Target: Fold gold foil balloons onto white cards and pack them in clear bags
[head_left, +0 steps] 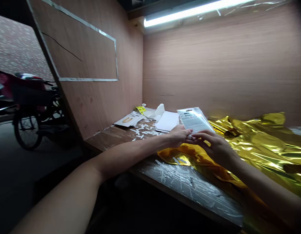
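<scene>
On the left of the worn wooden counter point(109, 136) lie smooth flat cards point(120, 122), the top one showing a gold U shape point(127, 120), then matte paper scraps point(142, 133) and a square-edged white stack point(167, 121). Above the counter, the left hand point(178, 135) appears to pinch the printed packet point(193, 120) near its lower edge. Glossy and thin, the packet looks light, fairly stiff, slippery and easily creased; its edges seem the best hold. The right hand point(213, 141) curls at that edge; whether it grips cannot be told. Rightmost spreads crinkled, mirror-bright gold foil point(257, 143).
</scene>
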`<move>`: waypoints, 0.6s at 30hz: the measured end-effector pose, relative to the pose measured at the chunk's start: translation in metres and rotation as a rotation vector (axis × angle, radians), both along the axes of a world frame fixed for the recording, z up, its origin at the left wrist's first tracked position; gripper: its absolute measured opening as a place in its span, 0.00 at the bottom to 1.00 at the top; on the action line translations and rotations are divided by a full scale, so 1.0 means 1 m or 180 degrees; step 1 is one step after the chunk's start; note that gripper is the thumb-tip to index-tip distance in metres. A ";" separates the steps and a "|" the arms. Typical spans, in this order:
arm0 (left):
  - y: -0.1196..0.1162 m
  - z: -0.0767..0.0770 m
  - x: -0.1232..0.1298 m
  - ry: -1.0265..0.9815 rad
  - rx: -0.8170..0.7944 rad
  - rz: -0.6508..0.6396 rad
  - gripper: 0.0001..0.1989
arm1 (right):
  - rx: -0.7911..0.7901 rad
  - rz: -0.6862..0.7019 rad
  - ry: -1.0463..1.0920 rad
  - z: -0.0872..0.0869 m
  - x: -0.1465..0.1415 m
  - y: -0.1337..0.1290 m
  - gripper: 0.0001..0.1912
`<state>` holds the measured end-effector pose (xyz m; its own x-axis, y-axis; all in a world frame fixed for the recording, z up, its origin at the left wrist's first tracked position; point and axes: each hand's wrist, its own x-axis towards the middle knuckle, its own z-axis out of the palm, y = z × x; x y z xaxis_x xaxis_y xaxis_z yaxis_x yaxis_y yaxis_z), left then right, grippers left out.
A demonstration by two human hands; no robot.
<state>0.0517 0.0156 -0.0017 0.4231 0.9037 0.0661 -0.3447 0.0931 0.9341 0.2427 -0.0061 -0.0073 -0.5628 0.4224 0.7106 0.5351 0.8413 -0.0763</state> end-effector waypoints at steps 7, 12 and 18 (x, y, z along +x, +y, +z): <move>-0.015 0.008 0.003 0.0283 0.0014 0.0205 0.12 | 0.0134 0.0185 -0.0403 0.002 -0.002 -0.005 0.10; -0.013 0.006 0.002 0.0396 0.0008 0.0148 0.11 | -0.0121 0.0114 -0.0408 -0.002 -0.002 -0.003 0.09; -0.011 -0.002 0.004 0.0445 -0.0007 0.0018 0.10 | -0.0417 -0.0121 -0.0757 -0.006 -0.008 -0.007 0.07</move>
<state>0.0554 0.0046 -0.0035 0.4228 0.9062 0.0047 -0.2116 0.0937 0.9729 0.2351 -0.0131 -0.0132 -0.6893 0.5259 0.4983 0.5819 0.8116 -0.0517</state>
